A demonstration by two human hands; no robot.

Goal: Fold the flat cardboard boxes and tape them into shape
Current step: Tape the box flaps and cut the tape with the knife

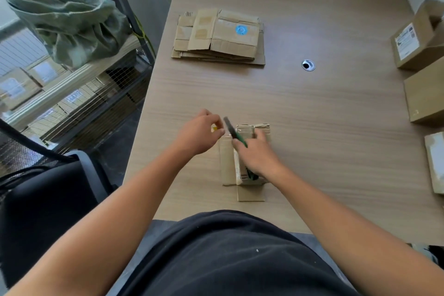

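Fingers (261, 136) round tool (229, 126), stack (218, 36) beyond

Brown cardboard stack (217, 38), blue sticker (241, 30)

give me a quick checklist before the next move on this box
1. Box on table, in front: ok.
2. Right hand grips green tool: ok.
3. Left hand pinches yellow bit: ok; what it is, cannot tell.
4. Tool tip clear of left hand: not ok, looks very near.
5. Box seam taped: cannot tell, right hand covers it.
6. Flat stack ready farther back: ok.
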